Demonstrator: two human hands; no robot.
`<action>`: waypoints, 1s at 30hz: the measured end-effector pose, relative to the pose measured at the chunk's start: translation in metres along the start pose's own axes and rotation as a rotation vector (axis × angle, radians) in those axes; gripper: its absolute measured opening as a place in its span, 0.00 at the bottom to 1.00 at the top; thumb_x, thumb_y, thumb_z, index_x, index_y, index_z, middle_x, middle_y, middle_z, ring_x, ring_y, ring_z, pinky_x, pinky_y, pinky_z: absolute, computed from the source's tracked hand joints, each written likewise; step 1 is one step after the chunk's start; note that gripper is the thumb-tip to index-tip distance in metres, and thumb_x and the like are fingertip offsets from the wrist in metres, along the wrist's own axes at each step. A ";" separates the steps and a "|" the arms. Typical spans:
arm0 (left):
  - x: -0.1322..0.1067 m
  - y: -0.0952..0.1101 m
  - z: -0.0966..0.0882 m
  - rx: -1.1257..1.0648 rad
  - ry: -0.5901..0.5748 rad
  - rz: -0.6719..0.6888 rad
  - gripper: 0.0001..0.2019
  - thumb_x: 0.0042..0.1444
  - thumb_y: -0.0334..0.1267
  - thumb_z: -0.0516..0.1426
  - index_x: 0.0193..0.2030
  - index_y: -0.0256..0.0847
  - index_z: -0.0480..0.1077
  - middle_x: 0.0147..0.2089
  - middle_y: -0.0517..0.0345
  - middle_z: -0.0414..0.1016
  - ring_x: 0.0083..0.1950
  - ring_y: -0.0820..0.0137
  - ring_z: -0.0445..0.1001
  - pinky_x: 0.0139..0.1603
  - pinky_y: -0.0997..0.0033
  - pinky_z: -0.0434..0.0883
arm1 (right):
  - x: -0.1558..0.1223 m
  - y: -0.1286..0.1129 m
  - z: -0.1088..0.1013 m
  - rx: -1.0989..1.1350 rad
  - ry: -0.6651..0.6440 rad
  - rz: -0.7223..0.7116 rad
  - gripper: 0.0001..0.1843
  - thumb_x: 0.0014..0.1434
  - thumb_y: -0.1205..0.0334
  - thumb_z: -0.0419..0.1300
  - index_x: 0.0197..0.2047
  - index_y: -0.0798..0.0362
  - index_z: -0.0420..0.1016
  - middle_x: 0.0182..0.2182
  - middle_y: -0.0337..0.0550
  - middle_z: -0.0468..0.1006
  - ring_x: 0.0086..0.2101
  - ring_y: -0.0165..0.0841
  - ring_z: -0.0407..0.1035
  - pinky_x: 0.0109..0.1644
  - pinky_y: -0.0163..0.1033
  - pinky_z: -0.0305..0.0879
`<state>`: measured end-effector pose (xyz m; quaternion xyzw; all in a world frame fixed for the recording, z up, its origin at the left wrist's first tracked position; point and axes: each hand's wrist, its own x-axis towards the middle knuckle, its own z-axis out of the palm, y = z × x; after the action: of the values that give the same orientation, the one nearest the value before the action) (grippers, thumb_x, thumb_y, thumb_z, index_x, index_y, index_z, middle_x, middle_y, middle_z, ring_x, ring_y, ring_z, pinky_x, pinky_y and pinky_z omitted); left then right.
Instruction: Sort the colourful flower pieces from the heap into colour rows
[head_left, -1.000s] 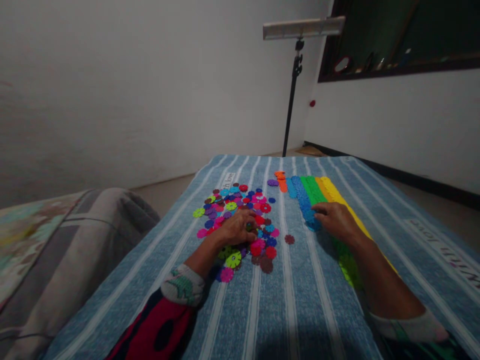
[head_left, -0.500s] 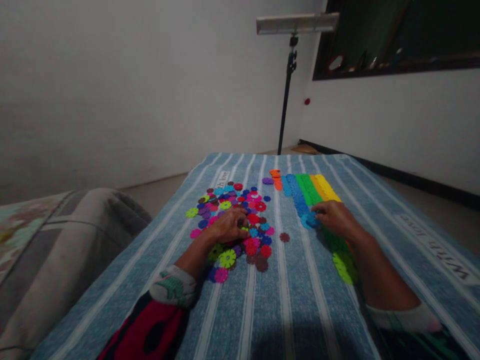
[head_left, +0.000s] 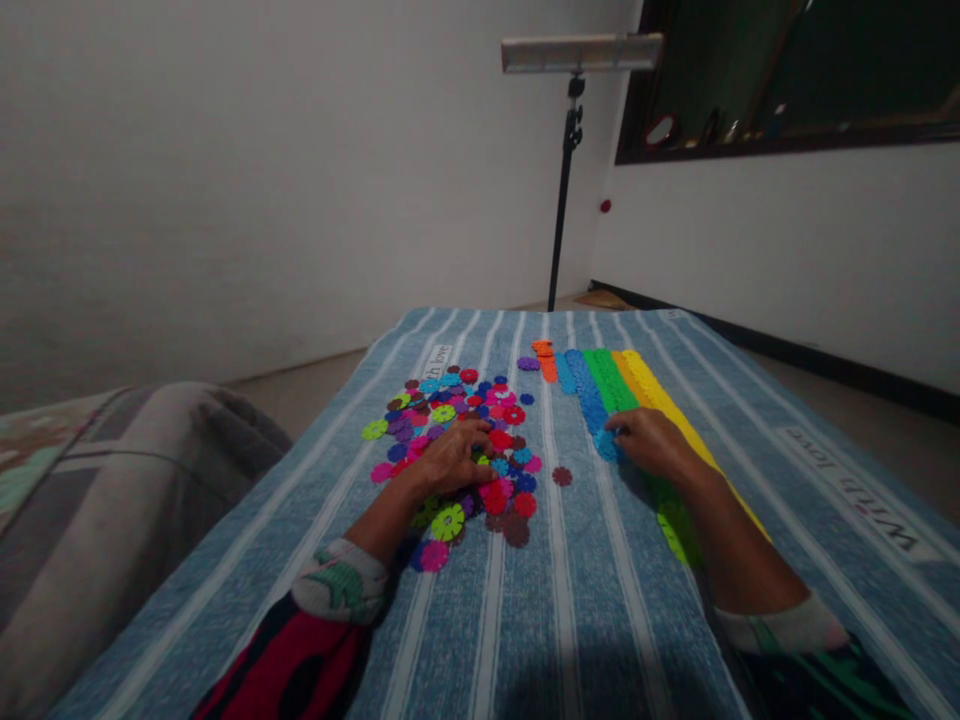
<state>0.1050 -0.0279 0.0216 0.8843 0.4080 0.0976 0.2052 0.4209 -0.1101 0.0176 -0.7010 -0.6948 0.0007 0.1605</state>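
Observation:
A mixed pile of flower-shaped plastic discs (head_left: 501, 500) in pink, red, brown, purple, blue and lime lies on the striped cloth. My left hand (head_left: 454, 455) rests on the pile, fingers bent and thumb apart, with no disc visibly held. To the right, discs lie overlapped in colour rows: a blue row (head_left: 589, 395), a green row (head_left: 615, 380) and a yellow row (head_left: 652, 385). At the near end of the blue row, my right hand (head_left: 652, 440) pinches the edge of a light blue disc (head_left: 606, 446). Its wrist covers part of the green row.
Short orange (head_left: 549, 365) and light blue rows lie at the far end, beside a purple disc (head_left: 528, 364). A lone brown disc (head_left: 562, 476) lies between pile and rows. A lamp stand (head_left: 561, 200) rises behind the table; a draped grey cloth (head_left: 172, 480) is at left.
My right hand has moved slightly left, and the blue disc at its fingertips now lies in line at the row's end. My left hand stays on the pile; the view has shifted slightly.

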 end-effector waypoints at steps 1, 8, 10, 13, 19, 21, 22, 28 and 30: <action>0.000 -0.001 0.000 -0.005 0.003 0.002 0.12 0.43 0.42 0.66 0.36 0.41 0.78 0.63 0.50 0.68 0.63 0.54 0.67 0.62 0.59 0.64 | 0.000 -0.001 0.000 -0.009 -0.008 0.002 0.20 0.51 0.73 0.58 0.41 0.44 0.83 0.38 0.41 0.84 0.40 0.39 0.77 0.39 0.36 0.66; 0.000 -0.004 0.002 -0.015 0.014 0.026 0.12 0.42 0.41 0.66 0.35 0.42 0.77 0.62 0.52 0.69 0.63 0.55 0.67 0.62 0.60 0.65 | -0.002 -0.003 -0.003 -0.050 -0.048 0.061 0.21 0.51 0.74 0.58 0.45 0.47 0.82 0.40 0.46 0.83 0.43 0.42 0.76 0.39 0.37 0.65; 0.001 -0.003 0.001 -0.014 0.009 0.028 0.12 0.42 0.40 0.66 0.35 0.41 0.77 0.62 0.52 0.69 0.62 0.56 0.67 0.62 0.60 0.65 | -0.002 -0.004 -0.005 -0.052 -0.058 0.080 0.21 0.52 0.74 0.58 0.47 0.48 0.82 0.40 0.46 0.83 0.43 0.42 0.76 0.40 0.37 0.64; 0.000 -0.003 0.001 -0.002 -0.003 0.031 0.11 0.43 0.39 0.66 0.35 0.40 0.77 0.62 0.51 0.69 0.62 0.57 0.68 0.62 0.61 0.65 | -0.003 -0.009 -0.011 -0.047 -0.081 0.082 0.20 0.54 0.72 0.58 0.47 0.48 0.81 0.40 0.45 0.83 0.43 0.40 0.75 0.40 0.37 0.63; -0.005 -0.001 0.003 0.002 0.008 0.023 0.11 0.42 0.39 0.68 0.34 0.41 0.77 0.62 0.53 0.70 0.62 0.58 0.68 0.62 0.63 0.65 | -0.007 -0.044 -0.009 0.009 -0.126 -0.006 0.14 0.60 0.67 0.57 0.46 0.52 0.80 0.43 0.48 0.82 0.45 0.40 0.74 0.41 0.36 0.60; -0.007 -0.001 0.005 -0.026 0.016 0.025 0.11 0.42 0.38 0.68 0.34 0.40 0.77 0.62 0.52 0.70 0.61 0.59 0.68 0.61 0.64 0.65 | -0.010 -0.061 -0.002 0.038 -0.152 -0.079 0.11 0.62 0.66 0.55 0.41 0.51 0.80 0.40 0.46 0.82 0.43 0.38 0.74 0.40 0.36 0.59; -0.007 -0.001 0.006 -0.041 0.028 0.027 0.11 0.42 0.38 0.68 0.33 0.40 0.77 0.61 0.51 0.70 0.60 0.59 0.69 0.60 0.65 0.66 | -0.012 -0.069 0.003 0.049 -0.163 -0.115 0.11 0.63 0.66 0.55 0.38 0.51 0.80 0.37 0.44 0.82 0.41 0.37 0.74 0.39 0.35 0.58; -0.004 -0.009 0.011 -0.100 0.145 0.023 0.03 0.47 0.34 0.62 0.29 0.38 0.74 0.41 0.56 0.78 0.48 0.64 0.74 0.51 0.68 0.69 | -0.026 -0.097 0.041 0.024 -0.089 -0.263 0.11 0.65 0.67 0.54 0.35 0.52 0.77 0.33 0.43 0.79 0.35 0.34 0.72 0.35 0.35 0.53; -0.004 -0.012 0.007 -0.098 0.200 -0.025 0.02 0.49 0.33 0.59 0.29 0.38 0.74 0.37 0.58 0.78 0.44 0.66 0.74 0.48 0.70 0.69 | -0.030 -0.098 0.054 -0.003 -0.006 -0.301 0.11 0.64 0.69 0.53 0.34 0.52 0.76 0.32 0.43 0.77 0.34 0.34 0.71 0.34 0.36 0.52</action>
<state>0.0968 -0.0254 0.0097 0.8539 0.4322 0.2027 0.2075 0.3125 -0.1292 -0.0180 -0.5890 -0.7926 -0.0223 0.1558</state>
